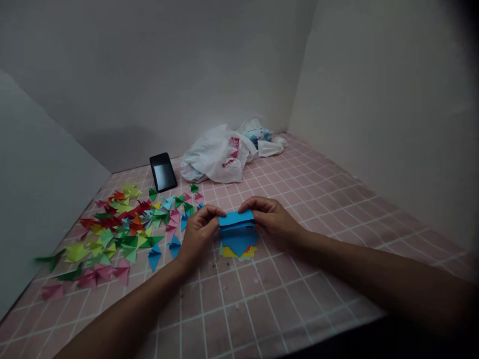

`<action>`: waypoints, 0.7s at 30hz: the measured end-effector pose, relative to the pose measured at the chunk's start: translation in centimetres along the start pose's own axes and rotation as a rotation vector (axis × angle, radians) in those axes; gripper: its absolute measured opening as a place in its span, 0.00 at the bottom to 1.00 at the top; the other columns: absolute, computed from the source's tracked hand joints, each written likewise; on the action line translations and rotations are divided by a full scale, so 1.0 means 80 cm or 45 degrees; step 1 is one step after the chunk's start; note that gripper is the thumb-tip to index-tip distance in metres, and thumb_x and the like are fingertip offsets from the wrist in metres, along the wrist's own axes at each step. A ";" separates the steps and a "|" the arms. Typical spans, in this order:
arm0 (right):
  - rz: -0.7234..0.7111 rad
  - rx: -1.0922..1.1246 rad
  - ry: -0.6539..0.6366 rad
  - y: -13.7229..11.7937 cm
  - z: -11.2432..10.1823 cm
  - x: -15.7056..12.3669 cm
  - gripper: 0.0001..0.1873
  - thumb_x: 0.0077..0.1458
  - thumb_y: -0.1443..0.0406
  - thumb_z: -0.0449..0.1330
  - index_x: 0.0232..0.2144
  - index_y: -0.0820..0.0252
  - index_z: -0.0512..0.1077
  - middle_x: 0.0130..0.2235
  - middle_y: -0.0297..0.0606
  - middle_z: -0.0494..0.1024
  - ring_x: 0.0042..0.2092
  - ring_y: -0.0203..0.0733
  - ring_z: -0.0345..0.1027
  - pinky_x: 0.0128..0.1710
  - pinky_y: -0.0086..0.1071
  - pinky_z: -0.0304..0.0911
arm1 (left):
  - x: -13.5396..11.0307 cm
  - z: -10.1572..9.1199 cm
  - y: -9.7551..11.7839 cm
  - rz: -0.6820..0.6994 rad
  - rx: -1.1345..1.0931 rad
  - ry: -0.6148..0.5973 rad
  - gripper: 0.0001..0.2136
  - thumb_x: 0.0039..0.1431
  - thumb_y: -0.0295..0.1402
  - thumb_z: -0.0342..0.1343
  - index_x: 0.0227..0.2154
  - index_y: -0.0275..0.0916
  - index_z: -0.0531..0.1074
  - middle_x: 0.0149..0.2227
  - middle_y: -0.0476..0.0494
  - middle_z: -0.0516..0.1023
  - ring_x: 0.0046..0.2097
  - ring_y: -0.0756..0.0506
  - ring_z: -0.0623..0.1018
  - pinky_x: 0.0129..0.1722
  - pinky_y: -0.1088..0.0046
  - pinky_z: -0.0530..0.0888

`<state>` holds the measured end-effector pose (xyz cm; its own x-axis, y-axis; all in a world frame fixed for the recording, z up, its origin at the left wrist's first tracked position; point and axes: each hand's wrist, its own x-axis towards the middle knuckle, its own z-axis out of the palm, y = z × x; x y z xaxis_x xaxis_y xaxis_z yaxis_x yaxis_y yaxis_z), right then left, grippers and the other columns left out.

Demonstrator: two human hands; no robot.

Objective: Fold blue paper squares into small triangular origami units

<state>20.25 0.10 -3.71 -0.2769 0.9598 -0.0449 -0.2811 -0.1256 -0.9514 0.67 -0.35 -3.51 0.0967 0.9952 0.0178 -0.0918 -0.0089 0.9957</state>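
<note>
Both my hands pinch a small folded blue paper (pixel 236 218) just above the pink checked tabletop (pixel 262 299). My left hand (pixel 199 233) grips its left end with closed fingers. My right hand (pixel 272 218) grips its right end the same way. Right under the paper lies a small stack of coloured paper squares (pixel 238 246), blue on top with yellow and orange edges showing. To the left of my left hand spread several folded paper triangles (pixel 123 229) in green, red, pink, yellow and blue.
A black phone (pixel 163 171) leans at the back left. A crumpled white plastic bag (pixel 220 154) with more wrapped items lies at the back centre. White walls close in the left, back and right sides.
</note>
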 end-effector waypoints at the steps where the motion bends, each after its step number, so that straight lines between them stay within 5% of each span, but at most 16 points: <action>1: 0.011 0.003 -0.001 -0.001 0.000 0.000 0.03 0.47 0.67 0.64 0.29 0.57 0.76 0.24 0.28 0.69 0.25 0.31 0.58 0.26 0.28 0.54 | 0.000 -0.001 0.000 0.009 0.011 0.011 0.04 0.49 0.32 0.63 0.28 0.39 0.75 0.28 0.50 0.72 0.29 0.51 0.68 0.29 0.76 0.64; 9: 0.049 0.006 0.000 -0.007 -0.001 -0.001 0.03 0.43 0.68 0.60 0.24 0.58 0.75 0.19 0.27 0.65 0.22 0.30 0.56 0.22 0.26 0.48 | 0.002 -0.004 -0.003 -0.004 -0.041 -0.016 0.02 0.50 0.30 0.62 0.29 0.39 0.76 0.28 0.51 0.73 0.29 0.51 0.69 0.30 0.77 0.65; 17: 0.159 0.210 0.089 -0.008 0.002 0.001 0.08 0.40 0.67 0.67 0.28 0.59 0.75 0.22 0.28 0.71 0.24 0.30 0.62 0.25 0.25 0.54 | 0.003 -0.005 -0.011 0.086 -0.029 -0.170 0.19 0.52 0.31 0.65 0.48 0.44 0.76 0.41 0.47 0.78 0.39 0.47 0.77 0.40 0.73 0.72; 21: 0.136 0.219 0.043 -0.002 0.002 0.001 0.14 0.40 0.65 0.71 0.33 0.59 0.74 0.24 0.27 0.72 0.23 0.29 0.63 0.25 0.25 0.57 | 0.000 -0.004 -0.014 0.187 0.160 -0.170 0.16 0.52 0.30 0.67 0.45 0.42 0.77 0.42 0.45 0.78 0.42 0.45 0.77 0.42 0.72 0.72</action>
<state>20.11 0.16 -3.53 -0.2835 0.9462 -0.1560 -0.4055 -0.2657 -0.8746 0.42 -0.29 -4.70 0.2222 0.9606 0.1669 0.0089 -0.1732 0.9849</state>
